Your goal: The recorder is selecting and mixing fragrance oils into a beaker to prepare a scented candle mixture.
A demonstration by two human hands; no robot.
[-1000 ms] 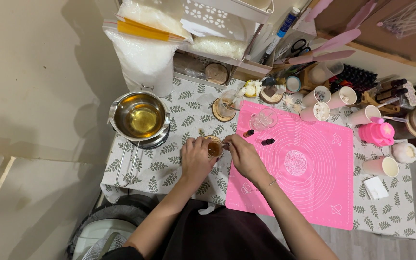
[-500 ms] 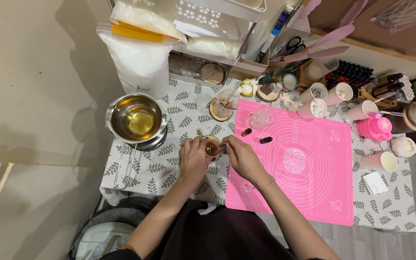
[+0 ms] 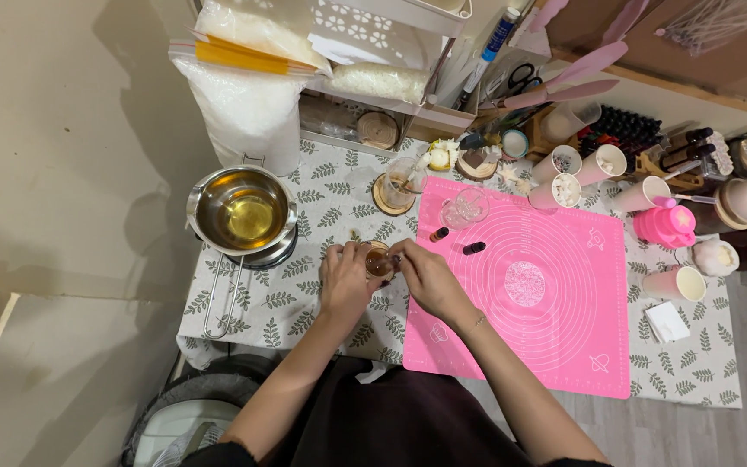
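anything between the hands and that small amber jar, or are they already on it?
Nothing visible stands between them. The left hand is wrapped against the small amber jar from its left side and the right hand meets it from the right, fingertips at its rim. The jar sits on the leaf-print cloth, beside the pink mat.

Both forearms angled inward, left hand [image 3: 344, 281] curled; right hand [image 3: 425, 278] seemingly pinching

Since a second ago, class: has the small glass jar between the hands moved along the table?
No. The small glass jar sits at the left edge of the pink mat, right of the metal pot, as before.
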